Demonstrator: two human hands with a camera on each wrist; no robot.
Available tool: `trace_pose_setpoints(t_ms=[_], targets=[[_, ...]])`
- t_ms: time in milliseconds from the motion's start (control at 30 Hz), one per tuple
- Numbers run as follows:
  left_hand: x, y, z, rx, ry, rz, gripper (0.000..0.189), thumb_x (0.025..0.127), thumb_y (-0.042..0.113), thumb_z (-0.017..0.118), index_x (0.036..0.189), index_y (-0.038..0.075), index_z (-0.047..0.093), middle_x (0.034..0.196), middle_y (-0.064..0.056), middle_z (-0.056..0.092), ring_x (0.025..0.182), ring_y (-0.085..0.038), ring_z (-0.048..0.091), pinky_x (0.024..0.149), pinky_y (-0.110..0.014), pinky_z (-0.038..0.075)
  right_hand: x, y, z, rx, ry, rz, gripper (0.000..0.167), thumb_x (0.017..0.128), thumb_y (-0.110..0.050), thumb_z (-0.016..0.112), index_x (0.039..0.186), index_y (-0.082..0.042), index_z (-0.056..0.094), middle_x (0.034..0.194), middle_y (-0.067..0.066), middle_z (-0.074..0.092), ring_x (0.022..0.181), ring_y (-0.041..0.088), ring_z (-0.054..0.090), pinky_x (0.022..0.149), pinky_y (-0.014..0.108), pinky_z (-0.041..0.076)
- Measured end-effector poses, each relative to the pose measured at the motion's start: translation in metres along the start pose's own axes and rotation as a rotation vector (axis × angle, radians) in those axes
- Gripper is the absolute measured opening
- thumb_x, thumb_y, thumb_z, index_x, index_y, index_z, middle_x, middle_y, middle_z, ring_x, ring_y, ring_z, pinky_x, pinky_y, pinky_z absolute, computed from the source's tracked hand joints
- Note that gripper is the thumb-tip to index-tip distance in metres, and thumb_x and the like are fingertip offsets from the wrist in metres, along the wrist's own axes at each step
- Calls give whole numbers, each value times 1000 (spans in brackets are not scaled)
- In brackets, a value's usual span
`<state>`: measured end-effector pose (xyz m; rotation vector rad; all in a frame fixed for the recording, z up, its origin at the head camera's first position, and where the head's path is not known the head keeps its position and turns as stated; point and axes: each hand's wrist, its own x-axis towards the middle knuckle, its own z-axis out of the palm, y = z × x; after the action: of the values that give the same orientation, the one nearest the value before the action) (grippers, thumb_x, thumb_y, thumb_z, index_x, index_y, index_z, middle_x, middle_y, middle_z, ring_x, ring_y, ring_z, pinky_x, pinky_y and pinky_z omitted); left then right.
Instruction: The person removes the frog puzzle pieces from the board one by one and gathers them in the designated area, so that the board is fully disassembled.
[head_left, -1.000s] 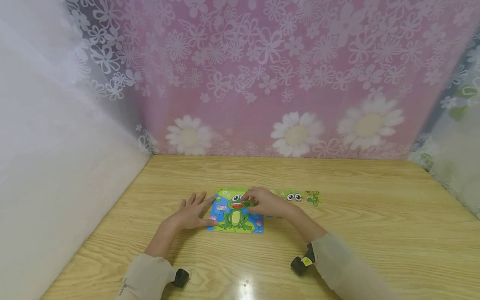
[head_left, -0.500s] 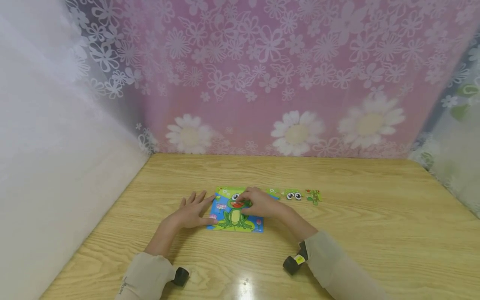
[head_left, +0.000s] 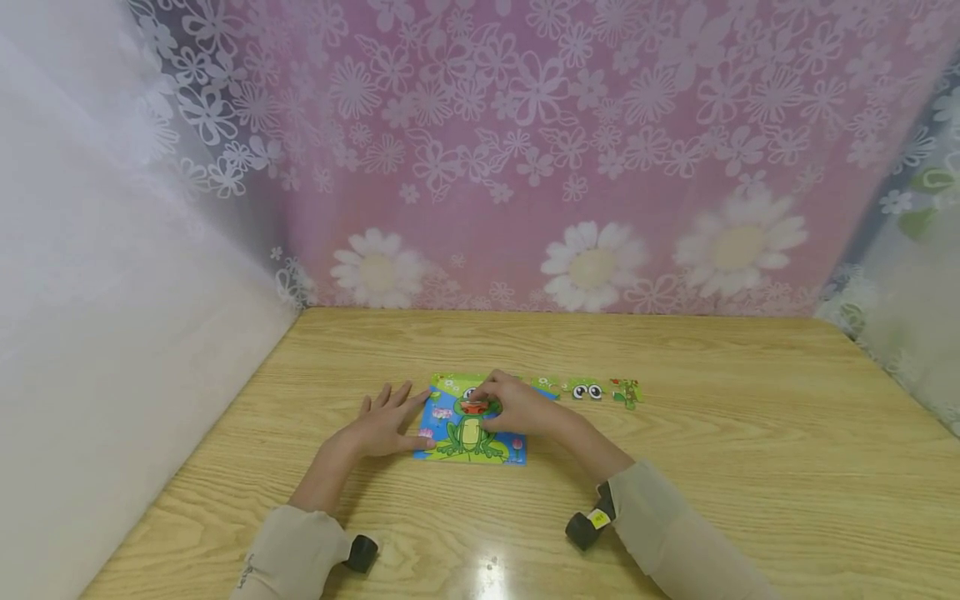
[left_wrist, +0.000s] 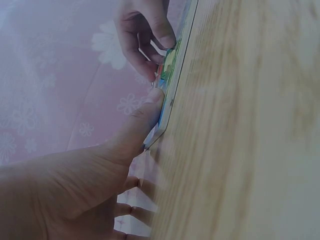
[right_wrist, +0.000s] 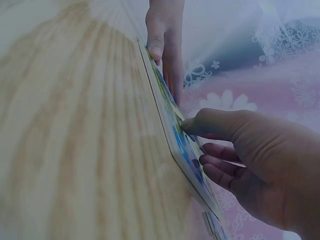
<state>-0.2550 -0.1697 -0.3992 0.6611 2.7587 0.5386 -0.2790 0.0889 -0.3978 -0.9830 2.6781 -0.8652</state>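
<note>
A frog jigsaw puzzle (head_left: 450,457) lies on the wooden table in its flat tray, blue and green with a green frog in the middle. My left hand (head_left: 382,429) rests at the tray's left side with fingers spread, its thumb pressing the left edge; the left wrist view shows that thumb (left_wrist: 147,107) on the rim. Over the frog's head, my right hand (head_left: 517,406) pinches the puzzle piece (head_left: 474,407) with the red mouth, which looks slightly tilted. The right fingers cover the frog's right eye and the tray's upper right part.
Loose puzzle pieces lie in a row right of the tray: a green one (head_left: 546,384), one with two big eyes (head_left: 587,392) and one with a tree-like pattern (head_left: 627,392). A blue bit (head_left: 549,393) shows beside the right hand. A pink flowered curtain (head_left: 480,167) hangs behind the table (head_left: 750,467).
My right hand has moved a little left over the frog's face, and the mouth piece has tipped up between its fingers. My left hand has stayed in place.
</note>
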Motion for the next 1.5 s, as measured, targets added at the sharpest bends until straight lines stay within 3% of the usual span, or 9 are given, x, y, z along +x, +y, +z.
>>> trace_pose_setpoints(t_ms=[367, 867, 1333, 1500], targets=[[-1, 2, -1, -9, 3, 2, 84, 83, 54, 58, 148, 17, 20, 150, -21, 5, 133, -45, -5, 98, -64, -6, -1, -4, -1, -56, 5, -31, 34, 83, -19, 69, 116, -10, 61, 106, 3, 49, 94, 15, 52, 77, 28, 46], [-5, 4, -3, -28, 4, 20, 82, 85, 51, 59, 148, 14, 21, 149, -23, 5, 132, -46, -6, 98, -64, -6, -3, -4, -9, 30, 17, -53, 31, 83, -14, 67, 113, -9, 62, 104, -1, 50, 95, 17, 53, 78, 28, 47], [-2, 0, -1, -21, 12, 26, 84, 84, 53, 59, 148, 15, 20, 150, -22, 5, 132, -45, -6, 98, -65, -6, -31, 5, -35, 30, 44, -63, 30, 85, -16, 65, 114, -11, 62, 110, -2, 50, 104, 21, 52, 84, 37, 45], [-1, -2, 1, -19, 13, 21, 85, 83, 54, 58, 148, 16, 20, 150, -21, 5, 133, -45, -6, 98, -64, -6, -43, 15, -42, 30, 67, -104, 29, 85, -13, 63, 113, -8, 62, 109, 0, 51, 98, 23, 53, 79, 40, 47]])
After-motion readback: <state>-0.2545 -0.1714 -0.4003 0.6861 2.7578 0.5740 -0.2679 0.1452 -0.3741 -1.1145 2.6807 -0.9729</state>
